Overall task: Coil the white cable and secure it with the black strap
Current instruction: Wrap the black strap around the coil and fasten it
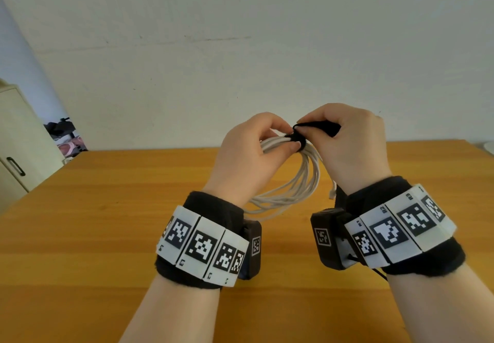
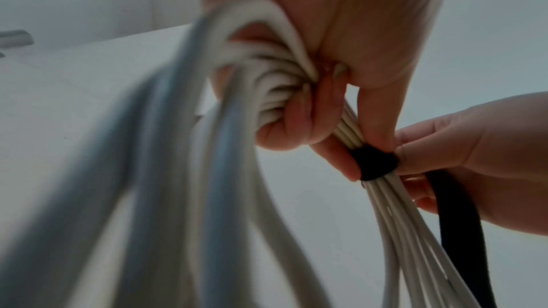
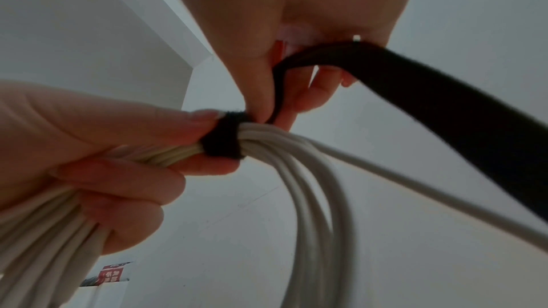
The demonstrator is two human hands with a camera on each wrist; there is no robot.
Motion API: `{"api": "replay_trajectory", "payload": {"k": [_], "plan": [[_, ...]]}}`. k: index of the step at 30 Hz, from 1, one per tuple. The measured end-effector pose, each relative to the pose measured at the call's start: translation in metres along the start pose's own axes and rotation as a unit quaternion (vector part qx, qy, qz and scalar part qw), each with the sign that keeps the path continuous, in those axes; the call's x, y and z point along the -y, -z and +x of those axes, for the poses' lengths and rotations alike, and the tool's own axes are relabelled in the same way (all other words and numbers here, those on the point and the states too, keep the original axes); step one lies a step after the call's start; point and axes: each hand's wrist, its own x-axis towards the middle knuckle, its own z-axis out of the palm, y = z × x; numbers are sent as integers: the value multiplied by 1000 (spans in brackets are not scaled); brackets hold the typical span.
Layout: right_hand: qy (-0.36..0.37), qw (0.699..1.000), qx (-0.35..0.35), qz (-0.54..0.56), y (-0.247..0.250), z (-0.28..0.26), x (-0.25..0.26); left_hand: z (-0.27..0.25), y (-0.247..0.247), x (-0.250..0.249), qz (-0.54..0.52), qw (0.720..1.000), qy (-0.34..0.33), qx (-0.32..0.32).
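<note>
— White cable (image 1: 291,182): how is it held?
— Coiled in loops and gripped in the curled fingers of the left hand (image 1: 248,155), above the wooden table (image 1: 107,222).
— Black strap (image 3: 223,136)?
— One turn is wound round the bundle, just beside the left thumb. Its free tail is pinched by the right hand (image 1: 352,144), whose fingers are curled round it.

You get even, soft daylight in the head view, no hard shadows, mild glare on the table (image 1: 107,235); edges bend w/ wide-angle distortion. Both wrist views are dimmer, bluish, underexposed. Near loops of the white cable (image 2: 166,172) are badly blurred.
</note>
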Motion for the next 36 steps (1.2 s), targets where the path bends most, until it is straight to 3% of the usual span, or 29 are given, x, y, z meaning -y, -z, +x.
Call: {"api": "replay_trajectory", "payload": {"k": [6, 11, 19, 25, 36], "plan": [[-2, 996, -34, -86, 3, 2, -9, -1, -4, 0, -19, 1000, -6, 20], [-38, 999, 12, -13, 0, 2, -8, 1, -5, 1, -37, 999, 4, -4], [-36, 999, 1, 23, 4, 2, 2, 4, 1, 5, -18, 997, 3, -76], [-69, 990, 98, 71, 4, 0, 14, 7, 6, 8, -60, 990, 45, -119], [-76, 983, 162, 50, -13, -10, 16, 9, 3, 8, -62, 991, 53, -106]]}}
